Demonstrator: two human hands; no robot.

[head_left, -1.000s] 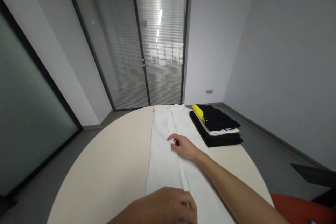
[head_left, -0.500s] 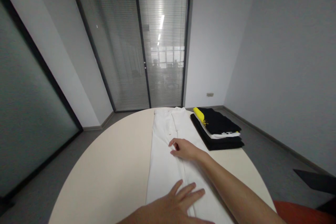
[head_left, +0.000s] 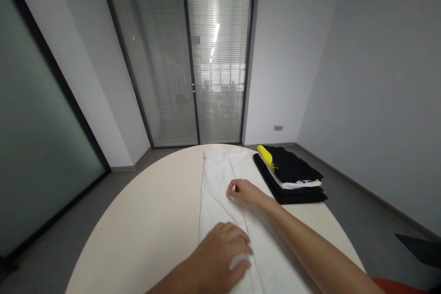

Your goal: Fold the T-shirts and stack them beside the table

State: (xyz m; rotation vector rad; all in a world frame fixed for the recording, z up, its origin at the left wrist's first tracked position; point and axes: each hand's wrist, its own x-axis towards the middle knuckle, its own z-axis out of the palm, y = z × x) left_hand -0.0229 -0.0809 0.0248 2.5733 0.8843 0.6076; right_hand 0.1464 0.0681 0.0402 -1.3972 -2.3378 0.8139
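Long white trousers (head_left: 220,179) lie folded lengthwise on the table, waistband at the far end, with a layered edge running down their middle. At mid-length my right hand (head_left: 246,193) has thumb and forefinger drawn together in a pinch on the white cloth near that edge. Closer to me, my left hand (head_left: 220,255) rests over the near part of the trousers. Its fingers curl towards the thumb at the same edge; how much fabric lies between them is partly hidden.
A round cream table (head_left: 148,220) carries everything. Right of the trousers is a stack of folded clothes (head_left: 292,165), black, white and yellow. Beyond the table stand a glass door with blinds (head_left: 220,101) and pale walls. Something red (head_left: 392,287) shows at lower right.
My left hand has gone from spread flat on the trousers to curled fingers. My right hand has closed its thumb and forefinger further. The view has shifted slightly.
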